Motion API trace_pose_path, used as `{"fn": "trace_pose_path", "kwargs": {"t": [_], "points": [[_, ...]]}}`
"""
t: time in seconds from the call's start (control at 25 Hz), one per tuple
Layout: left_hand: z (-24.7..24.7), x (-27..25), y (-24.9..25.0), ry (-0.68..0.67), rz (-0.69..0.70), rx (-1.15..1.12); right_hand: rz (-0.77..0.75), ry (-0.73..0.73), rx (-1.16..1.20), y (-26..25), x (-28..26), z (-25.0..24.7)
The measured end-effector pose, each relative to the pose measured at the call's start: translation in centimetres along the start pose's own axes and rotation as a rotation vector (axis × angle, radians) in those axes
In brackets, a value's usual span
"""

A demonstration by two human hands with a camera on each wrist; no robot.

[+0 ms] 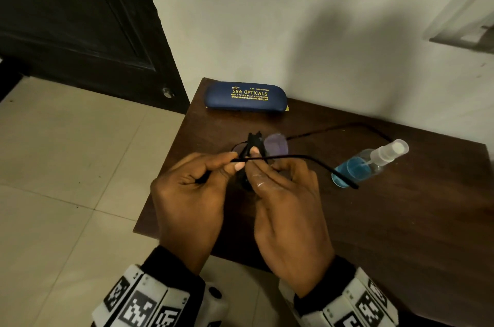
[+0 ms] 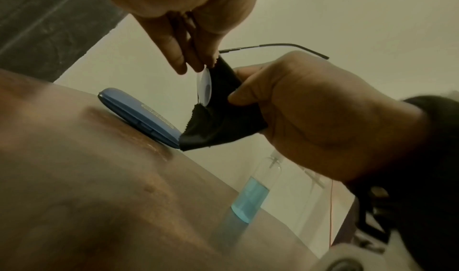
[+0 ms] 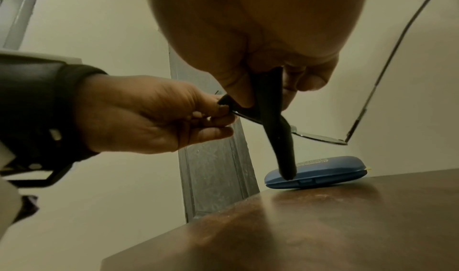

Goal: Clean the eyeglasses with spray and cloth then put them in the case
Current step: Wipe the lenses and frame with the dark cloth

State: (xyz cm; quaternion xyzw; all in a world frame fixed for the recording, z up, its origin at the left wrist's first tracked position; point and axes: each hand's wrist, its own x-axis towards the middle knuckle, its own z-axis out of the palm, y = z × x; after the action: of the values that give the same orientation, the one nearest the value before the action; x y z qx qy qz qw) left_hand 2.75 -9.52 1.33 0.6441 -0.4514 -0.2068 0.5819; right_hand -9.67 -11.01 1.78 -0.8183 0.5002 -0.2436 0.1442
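We hold the eyeglasses (image 1: 275, 149) in the air above the table (image 1: 401, 219), nearer to us than the case (image 1: 244, 96), which lies shut at the table's far edge by the wall. Our left hand (image 1: 192, 193) pinches one end of the frame between thumb and curled fingers. Our right hand (image 1: 283, 206) pinches the black cloth (image 2: 218, 114) around one lens, thumb on one side and fingers on the other; the cloth's loose end hangs down toward the table. The other lens sticks out bare past the cloth on the case's side, and both thin temple arms stand unfolded, one running across our fingers. The spray bottle (image 1: 371, 163), part full of blue liquid, stands on the table to the right of the case and nearer to us.
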Motion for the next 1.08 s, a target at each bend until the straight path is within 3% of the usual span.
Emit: {"fn": "trace_pose_path", "kwargs": {"t": [0.12, 0.28, 0.52, 0.72, 0.92, 1.08], "points": [[-0.6, 0.8, -0.1, 0.058, -0.116, -0.048, -0.036, 0.025, 0.067, -0.3, -0.3, 0.1], [-0.6, 1.1, -0.2, 0.061, -0.162, -0.090, -0.026, 0.048, 0.028, 0.1, -0.1, 0.1], [-0.2, 0.4, 0.1, -0.024, -0.091, -0.116, -0.005, 0.016, 0.255, 0.4, 0.0, -0.2], [-0.4, 0.9, -0.2, -0.044, -0.079, -0.125, -0.036, 0.068, -0.021, 0.8, 0.5, -0.5], [-0.6, 0.8, -0.1, -0.114, -0.014, -0.093, -0.072, 0.050, 0.064, 0.4, 0.2, -0.5], [-0.7, 1.0, -0.2, -0.038, -0.100, -0.111, -0.118, 0.020, 0.080, 0.4, 0.2, -0.9]]}}
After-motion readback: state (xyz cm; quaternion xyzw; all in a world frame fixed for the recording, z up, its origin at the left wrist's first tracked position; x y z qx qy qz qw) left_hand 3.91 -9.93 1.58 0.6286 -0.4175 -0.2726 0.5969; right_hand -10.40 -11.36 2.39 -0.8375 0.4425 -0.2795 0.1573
